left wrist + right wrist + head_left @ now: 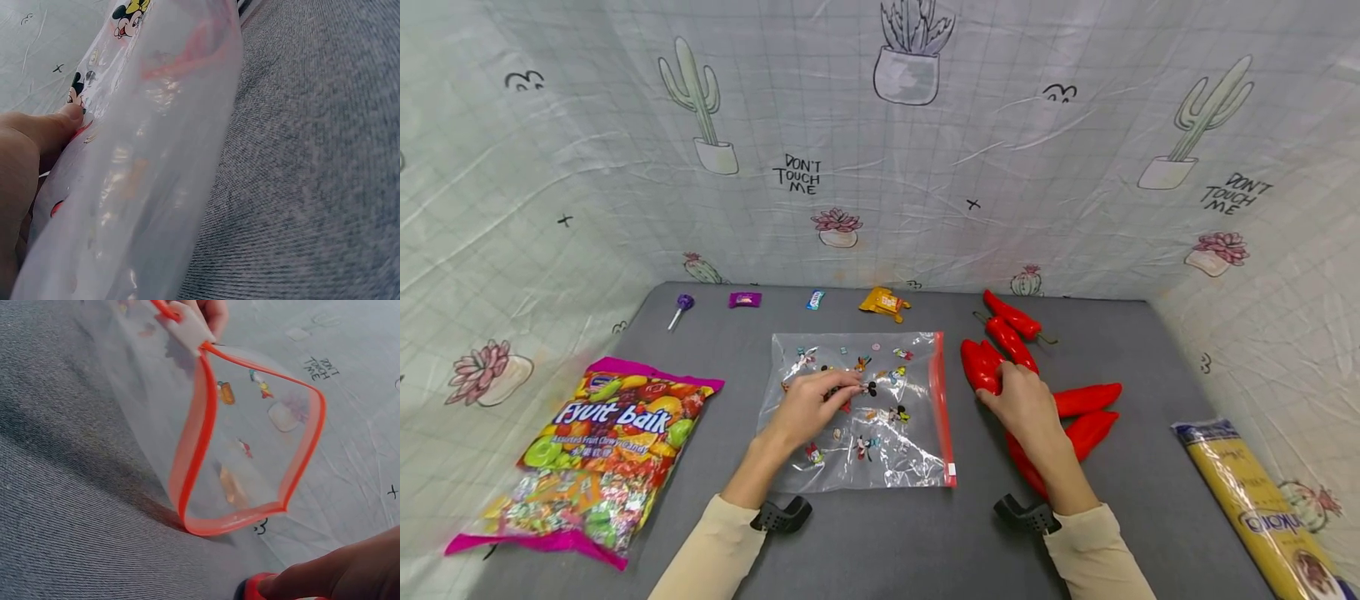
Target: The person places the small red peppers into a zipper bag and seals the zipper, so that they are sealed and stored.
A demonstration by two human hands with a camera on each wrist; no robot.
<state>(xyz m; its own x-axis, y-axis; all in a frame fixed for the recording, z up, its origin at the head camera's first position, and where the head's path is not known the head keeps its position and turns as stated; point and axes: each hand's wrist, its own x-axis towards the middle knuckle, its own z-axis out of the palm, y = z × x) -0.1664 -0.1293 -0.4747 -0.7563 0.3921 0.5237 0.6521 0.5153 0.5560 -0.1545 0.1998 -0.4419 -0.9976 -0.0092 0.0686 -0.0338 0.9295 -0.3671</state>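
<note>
A clear zip bag (pixel 917 454) printed with small cartoon figures lies on the grey table, its red zip edge facing right. My left hand (pixel 816 404) pinches the bag's upper layer near the middle; in the left wrist view the thumb (pixel 72 114) presses on the plastic. The bag's mouth gapes in the right wrist view, its red slider zip (pixel 206 425) spread apart. To the right of the bag, my right hand (pixel 1022 408) grips a plump red pepper (pixel 979 364), partly hidden by the fingers. Several long red peppers (pixel 1086 400) lie around that hand.
At the left is a large fruit candy bag (pixel 617 417). A purple lollipop (pixel 681 310), a purple wrapped sweet (pixel 745 299), a small blue packet (pixel 816 300) and a yellow packet (pixel 885 303) line the back edge. A yellow pasta-like packet (pixel 1255 508) lies right.
</note>
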